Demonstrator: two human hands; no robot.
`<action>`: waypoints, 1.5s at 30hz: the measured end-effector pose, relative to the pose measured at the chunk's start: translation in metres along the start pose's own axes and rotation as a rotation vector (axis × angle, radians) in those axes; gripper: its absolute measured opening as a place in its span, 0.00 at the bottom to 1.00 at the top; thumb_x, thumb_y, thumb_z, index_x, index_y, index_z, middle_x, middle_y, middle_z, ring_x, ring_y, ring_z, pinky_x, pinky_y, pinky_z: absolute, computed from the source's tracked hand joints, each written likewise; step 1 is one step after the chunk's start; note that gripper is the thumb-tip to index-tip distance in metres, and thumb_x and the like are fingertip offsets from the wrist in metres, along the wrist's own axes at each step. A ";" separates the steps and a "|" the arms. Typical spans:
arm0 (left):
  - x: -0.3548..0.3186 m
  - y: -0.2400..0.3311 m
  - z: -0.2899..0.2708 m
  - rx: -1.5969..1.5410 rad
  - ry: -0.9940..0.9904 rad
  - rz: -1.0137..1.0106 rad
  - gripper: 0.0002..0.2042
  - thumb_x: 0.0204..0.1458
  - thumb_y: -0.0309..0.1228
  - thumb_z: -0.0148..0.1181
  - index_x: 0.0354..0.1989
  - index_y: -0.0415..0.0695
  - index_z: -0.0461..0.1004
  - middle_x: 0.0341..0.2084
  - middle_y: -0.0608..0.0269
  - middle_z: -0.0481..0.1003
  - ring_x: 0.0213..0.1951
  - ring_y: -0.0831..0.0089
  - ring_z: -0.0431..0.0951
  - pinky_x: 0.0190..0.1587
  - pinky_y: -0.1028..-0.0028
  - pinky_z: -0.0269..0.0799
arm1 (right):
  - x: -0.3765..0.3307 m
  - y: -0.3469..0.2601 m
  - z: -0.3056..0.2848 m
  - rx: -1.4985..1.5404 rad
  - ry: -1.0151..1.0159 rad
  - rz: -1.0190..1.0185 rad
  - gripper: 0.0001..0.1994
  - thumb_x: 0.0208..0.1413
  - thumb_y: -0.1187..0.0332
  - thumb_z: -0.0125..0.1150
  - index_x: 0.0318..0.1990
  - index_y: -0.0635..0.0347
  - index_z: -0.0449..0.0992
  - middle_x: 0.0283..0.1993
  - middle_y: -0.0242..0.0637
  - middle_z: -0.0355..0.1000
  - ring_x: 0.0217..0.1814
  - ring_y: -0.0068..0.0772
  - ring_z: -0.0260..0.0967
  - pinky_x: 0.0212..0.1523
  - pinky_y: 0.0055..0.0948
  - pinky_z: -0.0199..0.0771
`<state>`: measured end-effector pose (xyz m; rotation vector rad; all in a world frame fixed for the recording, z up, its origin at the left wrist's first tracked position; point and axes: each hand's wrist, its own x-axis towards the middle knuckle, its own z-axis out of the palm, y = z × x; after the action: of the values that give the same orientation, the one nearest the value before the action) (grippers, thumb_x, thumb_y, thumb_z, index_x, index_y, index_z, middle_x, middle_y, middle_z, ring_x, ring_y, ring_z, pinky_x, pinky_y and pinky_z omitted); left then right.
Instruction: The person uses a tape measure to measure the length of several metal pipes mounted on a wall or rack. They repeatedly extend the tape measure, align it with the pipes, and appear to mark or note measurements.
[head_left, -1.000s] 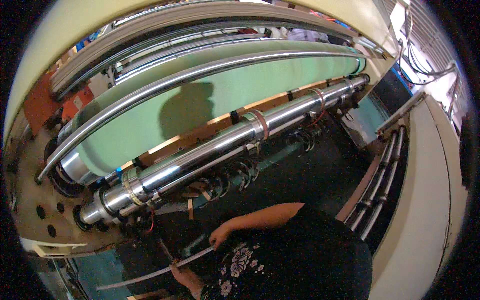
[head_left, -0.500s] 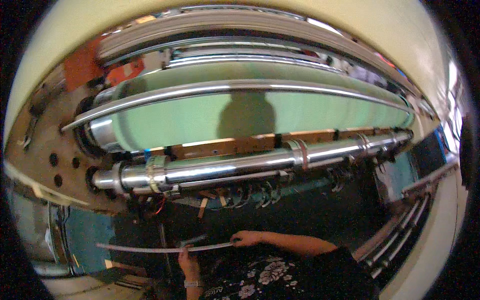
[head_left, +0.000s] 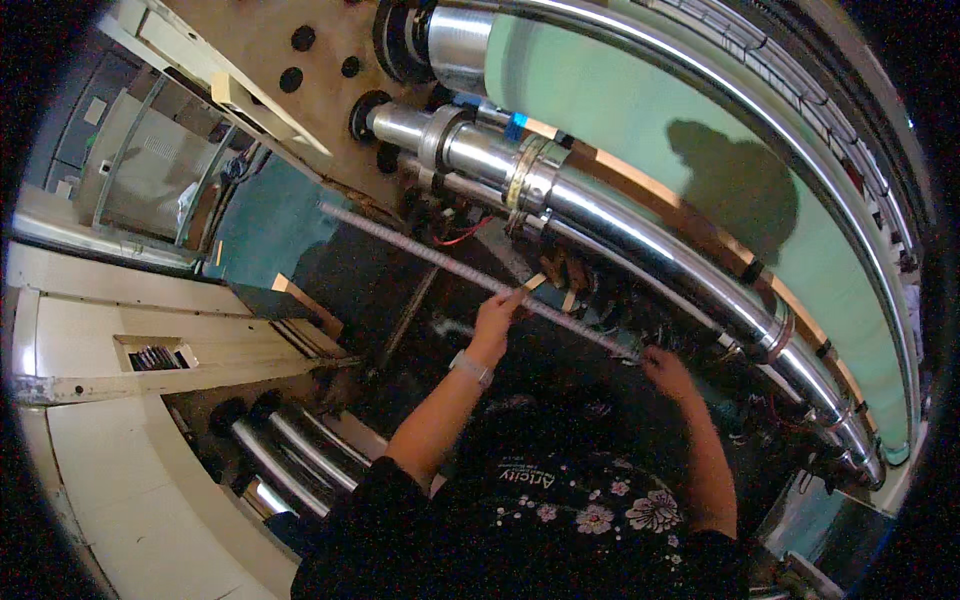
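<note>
A long, thin, pale strip [head_left: 420,250] with a ribbed or marked surface stretches across in front of me, slanting from upper left to lower right. Around its middle my left hand [head_left: 497,316], with a light-banded watch at the wrist, is closed on it. My right hand [head_left: 670,374] is closed at its right end; the fingertips there are dim. Just beyond the strip runs the machine's shiny metal roller shaft [head_left: 625,222], with collars on it. Both hands are below and apart from this shaft. A small wooden piece [head_left: 535,283] appears beside the left fingertips; whether they touch it cannot be told.
Behind the shaft lies a wide pale green roller [head_left: 600,90] with a shadow on it. A brown side plate [head_left: 330,45] with dark holes stands at upper left. Cream machine panels [head_left: 110,330] and two metal rollers [head_left: 285,460] are to my left. A red wire [head_left: 463,235] hangs under the shaft.
The view has turned, so the machine now slants down to the right. My arms reach further out, and the strip is nearer the shaft. Both hands still hold it.
</note>
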<state>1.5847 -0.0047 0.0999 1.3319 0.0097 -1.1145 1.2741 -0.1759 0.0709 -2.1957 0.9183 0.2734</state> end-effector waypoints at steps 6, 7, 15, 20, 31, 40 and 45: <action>0.058 -0.001 0.024 -0.002 -0.118 0.008 0.09 0.47 0.34 0.52 0.23 0.41 0.71 0.20 0.65 0.70 0.24 0.77 0.68 0.28 0.78 0.61 | -0.003 -0.027 -0.030 -0.089 0.117 0.210 0.14 0.48 0.65 0.49 0.40 0.62 0.69 0.38 0.46 0.68 0.40 0.45 0.65 0.41 0.33 0.64; 0.065 0.002 0.030 0.010 -0.128 -0.055 0.09 0.48 0.34 0.52 0.23 0.41 0.70 0.20 0.65 0.70 0.24 0.76 0.68 0.28 0.78 0.62 | -0.004 -0.004 -0.017 -0.124 0.320 0.080 0.13 0.48 0.64 0.49 0.39 0.61 0.70 0.38 0.47 0.68 0.41 0.47 0.65 0.41 0.36 0.65; 0.141 0.008 -0.029 0.175 -0.209 0.361 0.08 0.49 0.30 0.50 0.29 0.36 0.66 0.20 0.61 0.70 0.24 0.72 0.71 0.27 0.72 0.68 | 0.045 -0.048 -0.041 -0.252 0.249 0.181 0.13 0.48 0.63 0.47 0.37 0.59 0.71 0.38 0.49 0.67 0.41 0.50 0.63 0.40 0.39 0.64; 0.180 0.007 -0.059 0.112 -0.177 0.510 0.06 0.49 0.29 0.50 0.28 0.38 0.67 0.21 0.61 0.71 0.21 0.73 0.69 0.23 0.75 0.66 | 0.073 -0.021 -0.032 -0.223 0.256 0.171 0.12 0.45 0.64 0.49 0.37 0.59 0.70 0.37 0.49 0.67 0.41 0.51 0.63 0.41 0.39 0.63; 0.182 0.048 -0.054 -0.186 -0.055 0.039 0.04 0.48 0.28 0.51 0.31 0.41 0.65 0.22 0.65 0.68 0.26 0.73 0.69 0.28 0.74 0.67 | 0.094 -0.022 -0.034 -0.033 0.147 0.208 0.14 0.48 0.68 0.47 0.42 0.63 0.68 0.40 0.47 0.68 0.44 0.43 0.64 0.43 0.32 0.62; 0.186 0.050 -0.050 -0.252 -0.090 0.046 0.04 0.48 0.26 0.50 0.31 0.41 0.64 0.26 0.61 0.67 0.28 0.68 0.70 0.32 0.69 0.71 | 0.104 -0.007 -0.032 -0.153 0.132 0.156 0.13 0.47 0.69 0.47 0.41 0.62 0.68 0.42 0.47 0.65 0.45 0.44 0.62 0.46 0.30 0.60; 0.193 0.045 -0.051 -0.260 -0.114 0.083 0.04 0.48 0.26 0.50 0.30 0.42 0.63 0.26 0.61 0.68 0.30 0.66 0.72 0.33 0.69 0.72 | 0.106 -0.006 -0.032 -0.050 0.121 0.257 0.13 0.47 0.69 0.48 0.40 0.65 0.68 0.42 0.46 0.65 0.47 0.44 0.61 0.49 0.30 0.58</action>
<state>1.7426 -0.0947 0.0059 1.0273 0.0144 -1.0776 1.3524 -0.2524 0.0500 -2.1576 1.2762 0.2894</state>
